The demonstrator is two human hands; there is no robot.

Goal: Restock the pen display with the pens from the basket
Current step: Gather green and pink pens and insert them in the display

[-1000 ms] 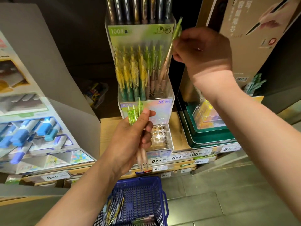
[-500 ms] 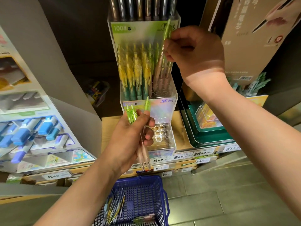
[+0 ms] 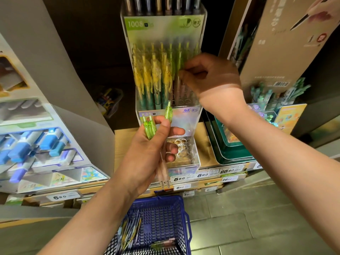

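**A:** Where is the stock now?

**B:** Three green-capped pens [image 3: 150,127] stand in the left hand [image 3: 147,151], thumb and curled fingers wrapped round the barrels; caps up, tips down, long axis near upright; more loose pens [image 3: 130,230] lie in the blue basket [image 3: 181,214] on the floor below.

**A:** And the right hand?

**B:** The right hand [image 3: 215,80] is up at the right-hand columns of the pen display [image 3: 161,24], its fingertips [image 3: 184,74] curled in against the green caps there; blur hides whether a pen sits in that pinch, so I cannot tell.

**A:** Which way does the next pen lie from those fingers?

**B:** Below and to the left, well apart from them; one cap stands proud of the other two, on the side nearer the right hand; I judge that one the easiest to pinch.

**A:** And after that?

**B:** Likely the right hand comes down to that cap, draws the pen out along its own axis, and carries it up to a free slot; the pen is upright as it is, so little turning should be needed; the lower tier's empty tubes [image 3: 182,150] sit just behind the left fingers.
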